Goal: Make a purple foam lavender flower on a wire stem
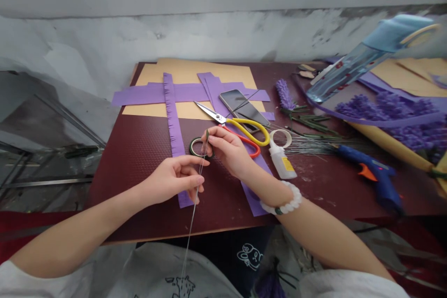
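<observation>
Thin metal wires point(190, 230) run from between my hands down toward my lap. My right hand point(226, 149) pinches their upper end, where a bit of green tape point(207, 136) shows. Just below, my left hand point(179, 177) has its thumb and fingers around the wires, in a loose hold. A roll of green tape point(195, 147) lies behind my hands. Scissors with yellow and red handles point(246, 130) rest beside my right hand, partly over a phone point(240, 107). To the left, a fringed purple paper strip point(172, 121) lies on the table.
On the brown table point(122, 163), purple strips cross tan sheets point(150, 74). Rightward are a white glue bottle point(282, 162), a tape ring point(287, 138), a wire bundle point(310, 144), a blue glue gun point(377, 172), a tilted blue bottle point(366, 60) and purple flowers point(394, 111).
</observation>
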Tool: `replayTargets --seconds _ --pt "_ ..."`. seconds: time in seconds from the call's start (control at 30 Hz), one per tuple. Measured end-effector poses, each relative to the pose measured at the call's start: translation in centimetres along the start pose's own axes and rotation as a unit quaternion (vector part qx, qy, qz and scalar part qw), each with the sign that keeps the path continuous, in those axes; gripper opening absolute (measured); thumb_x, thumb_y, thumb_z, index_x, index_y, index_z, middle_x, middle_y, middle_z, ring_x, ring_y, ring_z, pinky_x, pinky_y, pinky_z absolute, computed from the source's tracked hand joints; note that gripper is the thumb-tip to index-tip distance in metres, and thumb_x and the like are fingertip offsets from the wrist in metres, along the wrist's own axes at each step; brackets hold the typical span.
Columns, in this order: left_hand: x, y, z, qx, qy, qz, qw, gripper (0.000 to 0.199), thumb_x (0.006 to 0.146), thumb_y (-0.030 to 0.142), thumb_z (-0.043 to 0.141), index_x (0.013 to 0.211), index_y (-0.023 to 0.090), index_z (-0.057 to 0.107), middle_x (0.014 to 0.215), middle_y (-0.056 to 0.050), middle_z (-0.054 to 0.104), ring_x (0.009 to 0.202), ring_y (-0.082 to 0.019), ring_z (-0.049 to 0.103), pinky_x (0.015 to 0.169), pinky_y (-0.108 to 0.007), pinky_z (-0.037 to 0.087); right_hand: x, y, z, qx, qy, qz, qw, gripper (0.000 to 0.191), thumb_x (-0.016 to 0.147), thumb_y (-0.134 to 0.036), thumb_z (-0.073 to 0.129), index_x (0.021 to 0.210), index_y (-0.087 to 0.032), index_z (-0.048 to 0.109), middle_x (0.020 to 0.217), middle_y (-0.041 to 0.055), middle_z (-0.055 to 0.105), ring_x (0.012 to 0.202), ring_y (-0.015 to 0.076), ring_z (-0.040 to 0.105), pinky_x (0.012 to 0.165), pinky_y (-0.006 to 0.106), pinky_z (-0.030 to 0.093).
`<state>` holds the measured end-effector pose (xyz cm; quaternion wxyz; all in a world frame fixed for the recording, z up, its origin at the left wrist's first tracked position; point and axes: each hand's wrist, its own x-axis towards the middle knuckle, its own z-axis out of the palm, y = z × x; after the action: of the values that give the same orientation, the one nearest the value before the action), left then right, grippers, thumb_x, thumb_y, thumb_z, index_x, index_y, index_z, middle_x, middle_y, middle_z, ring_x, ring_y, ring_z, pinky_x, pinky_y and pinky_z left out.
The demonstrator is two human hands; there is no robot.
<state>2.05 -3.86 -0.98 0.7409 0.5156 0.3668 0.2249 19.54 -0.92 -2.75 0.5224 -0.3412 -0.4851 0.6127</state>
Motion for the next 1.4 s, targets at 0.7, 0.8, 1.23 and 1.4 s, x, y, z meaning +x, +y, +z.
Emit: replayTargets --seconds 0.7,0.8,1.23,1.4 --pt "0.17 -0.03 -0.27 -0.007 0.021 0.013 1.000 0.036 0.075 0.026 0.068 0.105 0.013 0.054 0.063 0.002 0.067 0.051 -0.014 0.066 0.055 -0.026 0.054 -0.09 0.08 0.16 -0.055 -0.033 -0.011 0.998 0.019 0.075 -0.035 0.063 0.083 -0.019 0.058 0.056 -0.0056 0.053 0.051 0.0084 0.046 0.054 0.026 0.040" --pt "0.15 -0.06 -0.26 -0.007 0.016 0.019 1.000 0.032 0.076 0.025 0.068 0.102 0.014 0.055 0.064 0.002 0.067 0.051 -0.014 0.066 0.055 -0.027 0.055 -0.02 -0.05 0.10 -0.044 -0.023 -0.021 0.999 0.018 0.075 -0.034 0.063 0.083 -0.018 0.058 0.055 -0.0053 0.054 0.052 0.0085 0.046 0.053 0.025 0.039" --pt "0.10 -0.08 -0.24 0.003 0.019 0.012 1.000 0.028 0.076 0.025 0.068 0.098 0.014 0.055 0.063 0.002 0.067 0.049 -0.014 0.066 0.054 -0.026 0.055 0.10 -0.04 0.11 -0.050 -0.005 -0.011 0.999 0.014 0.073 -0.030 0.061 0.080 -0.017 0.059 0.053 -0.0054 0.055 0.050 0.0081 0.047 0.052 0.025 0.038" --pt "0.23 -0.17 -0.45 -0.001 0.018 0.023 1.000 0.027 0.077 0.024 0.067 0.099 0.015 0.054 0.063 0.002 0.067 0.050 -0.014 0.067 0.054 -0.026 0.055 0.04 -0.13 0.07 -0.064 -0.023 -0.004 0.998 0.017 0.074 -0.029 0.061 0.086 -0.018 0.057 0.056 -0.0059 0.055 0.050 0.0081 0.048 0.052 0.025 0.040"
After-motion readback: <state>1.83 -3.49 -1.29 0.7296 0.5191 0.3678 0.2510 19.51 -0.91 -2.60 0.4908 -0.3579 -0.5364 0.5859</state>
